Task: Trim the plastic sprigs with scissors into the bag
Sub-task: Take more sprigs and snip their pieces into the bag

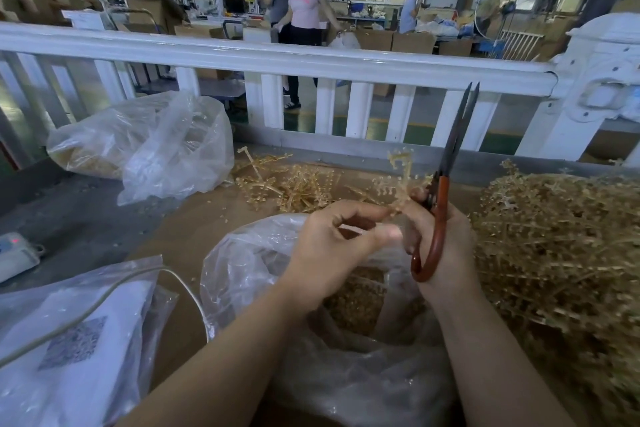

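Grip: sprig (401, 180) pinched by left hand (332, 250), scissors (446, 184) clasped in right hand (446, 246), blades barely parted above bag (263, 274); repositioning judged under way, cut required next.

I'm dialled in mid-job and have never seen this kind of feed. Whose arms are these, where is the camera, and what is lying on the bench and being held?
There is no machine here: the arms belong to a person, and the single camera sits on that person's head, looking forward and down. The right hand grips red-handled scissors, blades pointing up and nearly closed. The left hand pinches a small golden plastic sprig where both hands meet. Directly under the hands sits an open clear bag with golden trimmings inside. A big heap of sprigs lies to the right, a smaller scatter behind the bag. A second clear bag lies back left, and a flat packet with a white cable near left.
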`<state>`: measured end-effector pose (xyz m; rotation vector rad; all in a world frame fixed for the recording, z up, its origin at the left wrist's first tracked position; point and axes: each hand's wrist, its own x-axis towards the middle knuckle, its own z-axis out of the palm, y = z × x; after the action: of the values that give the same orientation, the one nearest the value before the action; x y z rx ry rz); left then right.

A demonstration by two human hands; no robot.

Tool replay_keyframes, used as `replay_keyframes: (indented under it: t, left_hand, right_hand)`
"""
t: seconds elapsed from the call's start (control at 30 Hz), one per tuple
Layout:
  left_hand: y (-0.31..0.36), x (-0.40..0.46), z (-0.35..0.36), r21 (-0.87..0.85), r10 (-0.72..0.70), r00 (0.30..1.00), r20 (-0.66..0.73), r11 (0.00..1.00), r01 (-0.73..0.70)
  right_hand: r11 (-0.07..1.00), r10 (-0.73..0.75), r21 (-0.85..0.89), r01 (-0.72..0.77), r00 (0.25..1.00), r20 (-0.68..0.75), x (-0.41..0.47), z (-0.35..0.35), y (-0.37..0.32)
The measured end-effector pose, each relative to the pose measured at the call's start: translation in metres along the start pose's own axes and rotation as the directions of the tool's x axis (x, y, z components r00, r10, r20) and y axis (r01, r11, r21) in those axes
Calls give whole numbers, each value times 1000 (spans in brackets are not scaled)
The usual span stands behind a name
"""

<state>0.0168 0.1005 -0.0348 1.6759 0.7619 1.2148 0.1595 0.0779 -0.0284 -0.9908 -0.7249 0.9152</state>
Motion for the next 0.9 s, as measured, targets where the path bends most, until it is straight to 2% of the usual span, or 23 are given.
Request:
replay_keyframes:
  t: [0.07, 0.17, 0.3, 0.4, 0.5, 0.63, 0.7, 0.8, 0.9]
  left_hand:
    - [0, 1, -1, -133, -61, 998, -27, 989, 57]
    - [-4, 2, -2, -145, -96, 994, -57, 986, 87]
    - [-7, 0, -4, -298, -169, 986, -6, 941, 160]
    - [-7, 2, -6, -351, -185, 983, -11, 921, 170]
    - [-8, 3, -6, -369, -139, 990, -35, 922, 116]
    - [-7, 4, -7, -379, 21, 991, -135, 923, -71]
    - [-6, 5, -9, -291, 82, 974, -212, 946, -143]
    - [-9, 5, -8, -49, 187, 947, -262, 977, -206]
    - [-10, 3, -9, 268, 354, 881, -313, 923, -276]
  right_hand:
    - [998, -41, -51, 42, 999, 24, -1, 1, -1]
    - [992, -100, -69, 110, 987, 128, -4, 4, -1]
    - [983, -72, -149, 104, 975, 208, -7, 4, 1]
    - [984, -73, -135, 114, 958, 276, -9, 4, -2]
    - [968, -57, -210, 139, 932, 357, -13, 4, -4]
    - [985, -37, -143, 102, 918, 395, -12, 2, -1]
    - [994, -19, -91, 54, 939, 344, -9, -1, 0]
    - [1000, 15, 4, -17, 945, 326, -3, -5, 1]
    - [997, 17, 63, -41, 937, 350, -1, -7, 3]
